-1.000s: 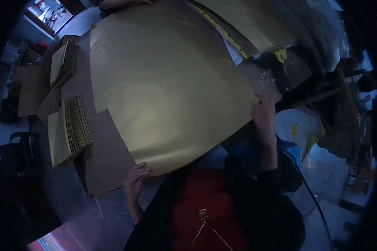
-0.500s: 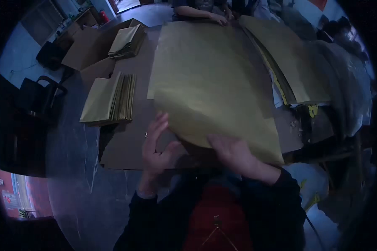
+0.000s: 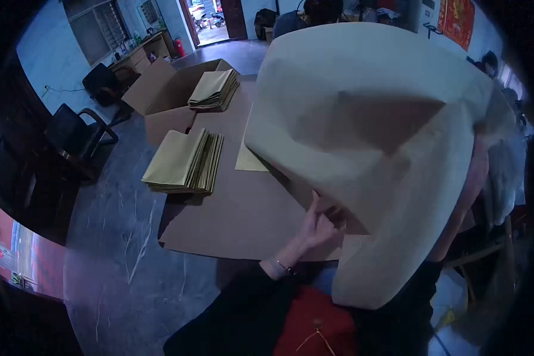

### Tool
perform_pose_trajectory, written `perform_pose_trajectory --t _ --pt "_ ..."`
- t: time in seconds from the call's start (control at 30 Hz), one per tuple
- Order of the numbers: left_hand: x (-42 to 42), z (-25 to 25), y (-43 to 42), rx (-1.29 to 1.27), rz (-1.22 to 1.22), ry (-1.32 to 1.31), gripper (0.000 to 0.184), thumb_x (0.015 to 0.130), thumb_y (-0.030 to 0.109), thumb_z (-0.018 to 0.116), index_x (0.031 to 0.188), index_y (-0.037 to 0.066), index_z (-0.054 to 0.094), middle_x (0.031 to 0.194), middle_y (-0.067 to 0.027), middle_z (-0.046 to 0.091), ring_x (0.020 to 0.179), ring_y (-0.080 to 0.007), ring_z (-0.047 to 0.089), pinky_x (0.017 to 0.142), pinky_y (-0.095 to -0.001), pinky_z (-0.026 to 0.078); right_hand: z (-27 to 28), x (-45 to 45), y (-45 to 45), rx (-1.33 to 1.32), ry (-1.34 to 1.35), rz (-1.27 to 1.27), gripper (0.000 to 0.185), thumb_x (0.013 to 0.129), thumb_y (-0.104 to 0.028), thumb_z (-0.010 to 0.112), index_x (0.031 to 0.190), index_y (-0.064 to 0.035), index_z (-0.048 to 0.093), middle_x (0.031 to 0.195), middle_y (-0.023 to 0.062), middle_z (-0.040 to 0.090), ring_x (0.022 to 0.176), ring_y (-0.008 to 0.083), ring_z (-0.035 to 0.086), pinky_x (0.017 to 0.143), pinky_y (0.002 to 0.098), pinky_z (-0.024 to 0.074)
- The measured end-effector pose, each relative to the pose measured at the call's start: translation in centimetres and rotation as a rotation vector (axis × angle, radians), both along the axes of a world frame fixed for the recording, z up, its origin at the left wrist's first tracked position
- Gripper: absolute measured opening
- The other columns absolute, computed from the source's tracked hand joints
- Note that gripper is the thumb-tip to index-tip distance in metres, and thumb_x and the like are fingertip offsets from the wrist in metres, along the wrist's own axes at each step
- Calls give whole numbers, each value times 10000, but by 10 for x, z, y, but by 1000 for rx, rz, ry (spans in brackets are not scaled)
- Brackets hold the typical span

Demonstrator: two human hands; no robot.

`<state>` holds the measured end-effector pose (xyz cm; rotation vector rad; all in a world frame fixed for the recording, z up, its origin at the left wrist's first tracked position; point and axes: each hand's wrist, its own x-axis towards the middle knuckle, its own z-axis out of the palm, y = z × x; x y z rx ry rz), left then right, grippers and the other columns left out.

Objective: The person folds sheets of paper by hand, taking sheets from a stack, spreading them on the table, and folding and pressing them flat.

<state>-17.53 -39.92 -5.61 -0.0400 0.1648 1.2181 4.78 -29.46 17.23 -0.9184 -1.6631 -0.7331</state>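
Note:
A large sheet of kraft paper (image 3: pixel 362 160) is lifted and curled in front of me, its pale underside towards me. At the far right, my right hand (image 3: pixel 482 144) grips the sheet where its folds draw together; the fingers are mostly hidden and blurred. My left hand (image 3: pixel 321 226), with a bracelet at the wrist, is by the sheet's lower left edge, low over the table. Its fingers are apart and partly bent, and I see nothing held in them. Another flat yellow-brown sheet (image 3: pixel 250 159) shows on the table beneath the raised one.
Two stacks of folded kraft paper stand at the left: a near stack (image 3: pixel 181 161) on the brown tabletop (image 3: pixel 243 216) and a far stack (image 3: pixel 213 90) beside an open cardboard box (image 3: pixel 160 98). Black chairs (image 3: pixel 80 139) stand beyond. A person (image 3: pixel 323 10) is across the table, partly hidden.
My right hand has swung up and right, lifting the sheet's near edge off the table. My left hand has moved right, and the view has shifted. The person opposite is now mostly covered by the sheet.

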Motion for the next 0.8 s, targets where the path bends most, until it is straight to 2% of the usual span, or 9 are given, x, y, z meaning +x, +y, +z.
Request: perform_pose_trajectory --t 0.03,0.1,0.17,0.27,0.4,0.47,0.6,0.7,0.8 --pt "-14 -35 17 128 63 -24 511 789 535 634 1023 82 589 1007 -62 612 988 -195 550 872 -379 441 -8 14 -5 -56 50 -2 453 857 -194 587 1252 9 501 994 183 640 869 297 616 780 361 460" --pt "-32 -13 18 0 321 91 419 802 409 682 1070 100 588 1047 -50 606 1020 -192 545 910 -402 438 -33 41 -15 -112 94 -6 506 848 -188 586 1305 -10 459 1019 196 634 885 329 615 794 369 461" --pt "-64 -29 12 -171 491 181 432 804 322 708 1145 103 559 1116 -40 587 1060 -194 538 924 -395 444 -68 61 -19 -318 367 77 435 864 -168 561 1259 0 489 1005 179 639 882 313 620 769 362 480" --pt "-63 18 -24 -114 468 337 467 809 300 708 1185 84 536 1136 -50 579 1064 -202 547 923 -375 454 -123 64 -37 -488 536 194 378 878 -179 543 1204 10 509 1005 165 633 885 296 621 742 361 489" --pt "-111 1 -54 -167 512 712 432 820 257 700 1165 46 546 1096 -75 593 1010 -201 572 900 -341 463 -155 46 -63 -714 810 370 316 899 -196 515 1121 27 539 1005 143 623 889 269 621 702 360 501" --pt "-133 -8 -69 -197 531 980 430 834 240 681 1174 18 540 1089 -80 601 996 -184 575 885 -321 460 -157 29 -75 -801 1801 610 342 931 -223 466 1131 46 534 1039 127 607 911 256 607 745 359 490" --pt "-138 8 -91 -300 480 1378 436 844 220 653 1186 -18 522 1082 -91 610 974 -165 578 857 -300 457 -241 43 -92 -854 1747 626 378 943 -241 447 1141 72 523 1099 132 583 969 240 576 819 351 463" --pt "-151 -21 -99 -224 491 1555 467 829 186 656 1209 -29 490 1089 -100 604 977 -171 574 851 -306 460 -267 48 -116 -1002 1442 411 397 934 -235 477 1177 78 503 1185 150 534 1015 231 545 862 341 440" --pt "-160 -42 -106 -73 545 1819 507 844 154 628 1258 -32 402 1138 -137 572 1000 -192 566 838 -321 473 -280 50 -124 -942 1617 500 396 931 -225 489 1178 84 500 1165 156 546 984 241 558 844 347 448"
